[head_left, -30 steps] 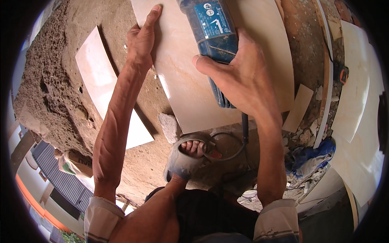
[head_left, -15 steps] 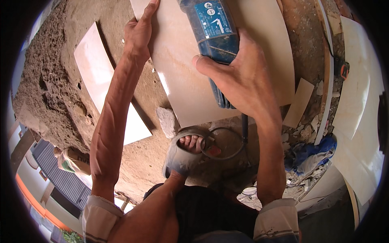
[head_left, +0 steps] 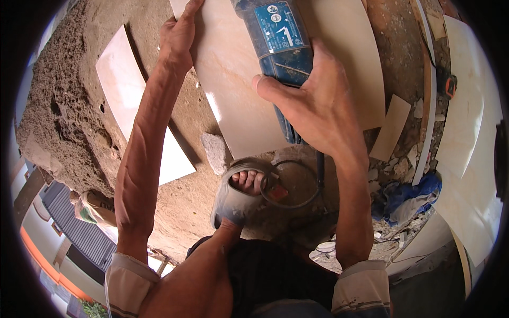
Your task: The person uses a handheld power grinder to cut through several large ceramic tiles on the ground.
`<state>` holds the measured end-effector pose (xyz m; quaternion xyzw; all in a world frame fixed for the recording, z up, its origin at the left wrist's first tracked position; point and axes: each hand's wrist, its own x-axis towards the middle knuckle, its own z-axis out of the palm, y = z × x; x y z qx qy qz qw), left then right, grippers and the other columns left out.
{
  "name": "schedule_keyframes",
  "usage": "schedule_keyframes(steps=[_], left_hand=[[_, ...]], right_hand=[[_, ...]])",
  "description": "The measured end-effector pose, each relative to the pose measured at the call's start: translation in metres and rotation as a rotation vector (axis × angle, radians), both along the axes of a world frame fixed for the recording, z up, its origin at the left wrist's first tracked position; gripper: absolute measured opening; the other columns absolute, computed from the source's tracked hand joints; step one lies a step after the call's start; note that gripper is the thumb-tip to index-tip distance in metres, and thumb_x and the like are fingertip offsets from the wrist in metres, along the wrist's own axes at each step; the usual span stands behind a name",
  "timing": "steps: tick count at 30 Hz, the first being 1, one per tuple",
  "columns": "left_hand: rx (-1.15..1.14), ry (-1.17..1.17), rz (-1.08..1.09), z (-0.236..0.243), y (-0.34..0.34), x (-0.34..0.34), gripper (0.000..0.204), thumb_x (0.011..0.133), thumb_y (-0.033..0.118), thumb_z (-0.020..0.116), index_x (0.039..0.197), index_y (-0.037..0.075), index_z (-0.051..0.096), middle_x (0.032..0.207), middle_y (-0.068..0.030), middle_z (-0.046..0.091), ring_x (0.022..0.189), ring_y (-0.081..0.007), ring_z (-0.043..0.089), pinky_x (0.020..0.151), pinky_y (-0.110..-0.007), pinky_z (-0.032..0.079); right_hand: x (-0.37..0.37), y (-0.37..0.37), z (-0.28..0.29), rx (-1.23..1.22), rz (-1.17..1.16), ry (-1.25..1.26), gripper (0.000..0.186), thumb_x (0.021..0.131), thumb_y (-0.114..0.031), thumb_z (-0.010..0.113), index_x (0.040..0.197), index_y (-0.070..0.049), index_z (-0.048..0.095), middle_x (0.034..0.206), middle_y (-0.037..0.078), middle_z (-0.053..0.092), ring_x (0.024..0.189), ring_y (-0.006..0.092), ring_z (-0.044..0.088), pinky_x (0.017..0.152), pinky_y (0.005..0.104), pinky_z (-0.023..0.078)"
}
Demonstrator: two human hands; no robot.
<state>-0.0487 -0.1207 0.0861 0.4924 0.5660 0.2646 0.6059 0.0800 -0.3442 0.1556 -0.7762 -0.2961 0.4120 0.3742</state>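
Observation:
My right hand (head_left: 323, 100) is wrapped round the rear body of a blue angle grinder (head_left: 286, 47), its thumb lying across the casing. The grinder lies over a large cream tile (head_left: 228, 106); its working end is beyond the upper edge of the view. A dark cord (head_left: 320, 172) leaves the grinder's back end. My left hand (head_left: 179, 40) grips the tile's left edge, with the thumb along the top and some fingers hidden. Just below the tile's near edge is my foot in a grey clog (head_left: 233, 199).
A narrow cream tile piece (head_left: 143, 116) lies on the dirt at left, with a stone (head_left: 216, 153) near the foot. To the right are a small tile offcut (head_left: 391, 127), a long pale strip (head_left: 429, 106), a tape measure (head_left: 450, 86), a blue cloth (head_left: 405, 199) and large tiles (head_left: 466, 138).
The tile's near edge sits slightly higher in view, and my left hand is a little farther left. Both hands keep their grips; the grinder has barely shifted.

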Motion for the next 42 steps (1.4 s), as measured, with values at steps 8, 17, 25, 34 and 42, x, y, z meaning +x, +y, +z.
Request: schedule_keyframes(steps=[8, 17, 25, 34, 42], left_hand=[[0.025, -0.009, -0.017, -0.003, 0.003, -0.002, 0.063, 0.098, 0.043, 0.079, 0.130, -0.009, 0.069, 0.120, -0.0178, 0.076, 0.104, -0.0263, 0.075, 0.085, -0.039, 0.063], [0.067, -0.012, -0.075, 0.011, -0.012, 0.000, 0.067, 0.099, 0.045, 0.078, 0.133, -0.011, 0.067, 0.124, -0.0198, 0.074, 0.107, -0.0288, 0.075, 0.087, -0.040, 0.062], [0.010, 0.003, -0.080, -0.005, 0.005, -0.005, 0.072, 0.101, 0.046, 0.076, 0.141, -0.012, 0.061, 0.134, -0.0218, 0.070, 0.119, -0.0308, 0.071, 0.097, -0.041, 0.060], [0.091, 0.000, -0.118, 0.005, -0.009, -0.004, 0.074, 0.101, 0.046, 0.075, 0.144, -0.013, 0.059, 0.140, -0.0230, 0.067, 0.124, -0.0314, 0.068, 0.101, -0.040, 0.059], [-0.063, 0.012, 0.021, -0.036, 0.048, -0.023, 0.075, 0.102, 0.046, 0.074, 0.146, -0.013, 0.057, 0.142, -0.0230, 0.065, 0.127, -0.0322, 0.066, 0.104, -0.040, 0.057]], right_hand=[[-0.002, -0.007, 0.004, -0.019, 0.006, 0.053, 0.064, 0.077, -0.036, 0.081, 0.117, 0.010, 0.062, 0.090, 0.022, 0.073, 0.084, 0.0327, 0.076, 0.081, 0.0472, 0.059], [-0.007, -0.018, 0.004, -0.020, 0.008, -0.003, 0.054, 0.081, -0.033, 0.086, 0.115, 0.005, 0.066, 0.091, 0.015, 0.072, 0.079, 0.0239, 0.071, 0.076, 0.0408, 0.058], [-0.010, -0.028, 0.006, -0.015, -0.002, 0.019, 0.056, 0.081, -0.033, 0.086, 0.116, 0.005, 0.066, 0.093, 0.016, 0.073, 0.082, 0.0250, 0.072, 0.080, 0.0415, 0.059], [-0.014, -0.041, 0.005, -0.013, -0.006, 0.035, 0.058, 0.082, -0.034, 0.087, 0.119, 0.005, 0.065, 0.096, 0.016, 0.073, 0.084, 0.0241, 0.072, 0.081, 0.0400, 0.059], [-0.018, -0.049, 0.006, 0.000, 0.000, 0.052, 0.058, 0.081, -0.033, 0.087, 0.118, 0.006, 0.065, 0.097, 0.016, 0.073, 0.084, 0.0229, 0.071, 0.080, 0.0388, 0.059]])
